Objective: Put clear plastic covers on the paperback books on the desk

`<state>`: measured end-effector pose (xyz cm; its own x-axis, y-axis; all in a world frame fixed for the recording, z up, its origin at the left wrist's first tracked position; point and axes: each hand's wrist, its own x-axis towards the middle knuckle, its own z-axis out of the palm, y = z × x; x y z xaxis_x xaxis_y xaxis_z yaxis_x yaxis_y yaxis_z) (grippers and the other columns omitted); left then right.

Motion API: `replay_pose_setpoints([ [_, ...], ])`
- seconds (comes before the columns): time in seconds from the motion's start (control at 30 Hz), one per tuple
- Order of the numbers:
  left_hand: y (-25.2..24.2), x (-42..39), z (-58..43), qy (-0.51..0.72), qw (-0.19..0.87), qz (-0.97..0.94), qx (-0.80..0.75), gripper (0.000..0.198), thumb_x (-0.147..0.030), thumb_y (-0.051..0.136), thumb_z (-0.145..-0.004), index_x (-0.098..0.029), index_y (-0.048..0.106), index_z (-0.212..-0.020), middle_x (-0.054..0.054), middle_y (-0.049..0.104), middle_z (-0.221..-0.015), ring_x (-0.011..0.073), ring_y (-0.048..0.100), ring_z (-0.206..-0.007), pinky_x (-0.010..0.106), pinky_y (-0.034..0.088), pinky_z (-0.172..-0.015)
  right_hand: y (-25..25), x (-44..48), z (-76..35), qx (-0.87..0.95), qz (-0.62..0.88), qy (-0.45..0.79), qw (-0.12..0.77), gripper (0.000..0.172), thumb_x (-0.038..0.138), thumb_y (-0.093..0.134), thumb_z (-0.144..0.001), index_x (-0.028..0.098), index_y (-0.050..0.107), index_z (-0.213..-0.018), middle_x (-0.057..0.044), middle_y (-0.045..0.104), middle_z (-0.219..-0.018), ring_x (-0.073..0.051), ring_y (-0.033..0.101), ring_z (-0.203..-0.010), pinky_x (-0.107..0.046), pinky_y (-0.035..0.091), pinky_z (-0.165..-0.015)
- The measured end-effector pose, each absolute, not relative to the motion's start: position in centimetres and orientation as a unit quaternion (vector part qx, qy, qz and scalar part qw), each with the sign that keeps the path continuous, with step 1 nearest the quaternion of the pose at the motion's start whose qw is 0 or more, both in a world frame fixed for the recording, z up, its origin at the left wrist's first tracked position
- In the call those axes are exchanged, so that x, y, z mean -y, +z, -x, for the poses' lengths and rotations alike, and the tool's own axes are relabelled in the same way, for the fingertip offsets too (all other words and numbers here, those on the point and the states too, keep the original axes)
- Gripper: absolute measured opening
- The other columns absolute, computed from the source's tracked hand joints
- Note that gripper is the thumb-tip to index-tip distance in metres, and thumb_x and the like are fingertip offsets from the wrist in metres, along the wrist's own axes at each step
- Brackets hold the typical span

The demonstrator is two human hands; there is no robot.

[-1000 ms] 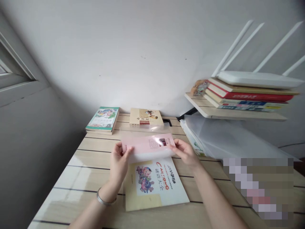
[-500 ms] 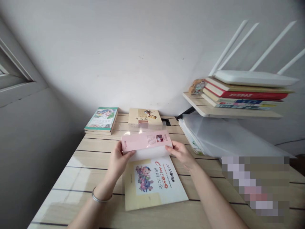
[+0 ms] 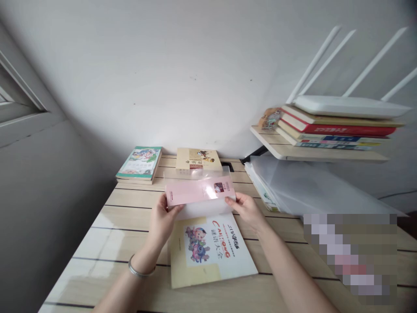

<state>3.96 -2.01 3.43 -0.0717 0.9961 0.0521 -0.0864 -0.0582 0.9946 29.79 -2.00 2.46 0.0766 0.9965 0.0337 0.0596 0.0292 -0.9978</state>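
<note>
A pink cover flap (image 3: 189, 192) with a small photo and print, with clear plastic over it, stretches between my two hands. My left hand (image 3: 163, 217), with a silver bangle at the wrist, pinches its left end, thumb on top. At the right end, my right hand (image 3: 244, 209) grips it between thumb and fingers. Just below lies a cream and white book cover (image 3: 211, 252) with cartoon figures and red lettering, flat on the slatted table (image 3: 107, 234). Whether the flap joins this book is unclear.
A green-edged book (image 3: 140, 163) lies at the back left, and a beige book (image 3: 198, 160) at the back middle. On the right, a shelf (image 3: 283, 150) holds stacked books (image 3: 352, 130) under a white router (image 3: 348, 106). Clear plastic sheets (image 3: 302, 187) lie below the shelf.
The pink flap has tilted slightly, and the glare on its plastic has shifted. Both hands keep their hold in nearly the same place.
</note>
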Motion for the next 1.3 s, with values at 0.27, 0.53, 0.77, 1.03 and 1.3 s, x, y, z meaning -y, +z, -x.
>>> replay_pose_setpoints([
  [0.27,3.2,2.0,-3.9,0.545,0.489,-0.477,-0.487,0.036,-0.029,0.076,-0.066,-0.016,0.062,-0.097,0.007,0.072,-0.096,0.0218,0.066,-0.09,0.03,0.049,-0.079,2.9,2.1,-30.6,0.517,0.518,0.459,0.504,0.035,0.053,0.071,-0.068,0.018,0.067,-0.071,-0.003,0.065,-0.07,-0.019,0.056,-0.07,-0.032,0.044,-0.067],
  [0.53,2.7,1.8,-3.8,0.545,0.484,-0.484,-0.485,0.038,-0.032,0.075,-0.068,-0.016,0.062,-0.099,0.008,0.071,-0.099,0.0229,0.065,-0.093,0.032,0.049,-0.081,1.4,1.5,-30.4,0.526,0.552,0.37,0.53,0.049,0.061,0.07,-0.064,0.02,0.045,-0.056,0.006,0.042,-0.052,-0.01,0.035,-0.05,-0.024,0.029,-0.049],
  [0.77,2.3,2.0,-3.9,0.548,0.461,-0.507,-0.481,0.038,-0.031,0.073,-0.07,-0.017,0.057,-0.102,0.009,0.067,-0.106,0.0234,0.062,-0.101,0.031,0.048,-0.084,1.3,1.2,-29.6,0.447,0.551,0.372,0.599,0.05,0.059,0.079,-0.053,0.022,0.05,-0.071,0.002,0.059,-0.057,-0.014,0.053,-0.053,-0.026,0.04,-0.051],
  [1.03,1.9,1.8,-3.8,0.548,0.469,-0.498,-0.481,0.034,-0.032,0.071,-0.071,-0.017,0.059,-0.099,0.007,0.07,-0.099,0.0225,0.064,-0.094,0.031,0.048,-0.081,1.5,1.5,-29.8,0.45,0.51,0.485,0.549,0.045,0.048,0.084,-0.051,0.016,0.069,-0.079,-0.007,0.073,-0.081,-0.021,0.065,-0.073,-0.033,0.051,-0.07],
  [1.3,2.0,1.5,-3.5,0.543,0.408,-0.513,-0.525,0.027,-0.036,0.068,-0.074,-0.018,0.061,-0.094,0.004,0.071,-0.091,0.0206,0.064,-0.087,0.029,0.047,-0.075,0.7,1.5,-29.1,0.503,0.509,0.425,0.555,0.043,0.055,0.076,-0.062,0.018,0.07,-0.084,-0.009,0.074,-0.087,-0.025,0.066,-0.082,-0.037,0.052,-0.075],
])
